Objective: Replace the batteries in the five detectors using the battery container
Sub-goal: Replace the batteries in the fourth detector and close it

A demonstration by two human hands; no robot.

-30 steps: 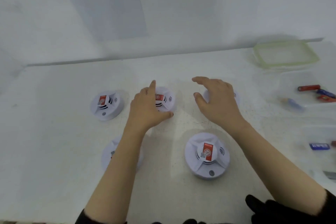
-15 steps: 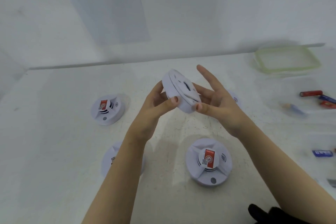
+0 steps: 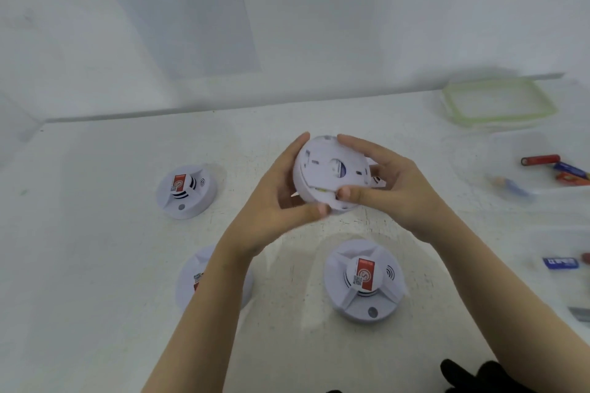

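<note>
At the centre of the frame I grip a round white plastic smoke detector [image 3: 332, 174] in the air, back facing me, my left hand [image 3: 281, 198] and right hand [image 3: 388, 183] both clamped on its rim. The clear battery container [image 3: 523, 150] sits at the right edge.

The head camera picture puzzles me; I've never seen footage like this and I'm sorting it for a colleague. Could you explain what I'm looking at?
There is no machine here. A person wears a wide-angle camera on the head, looking forward and down, so you see their own bare arms. The left hand and right hand together hold one white round detector in the air, its back side turned toward the camera. Three more detectors lie on the white table: one at far left, one partly behind the left forearm, one near the middle. A fifth is mostly hidden behind the hands. To the right lie loose batteries and a clear lid with a green rim.
</note>
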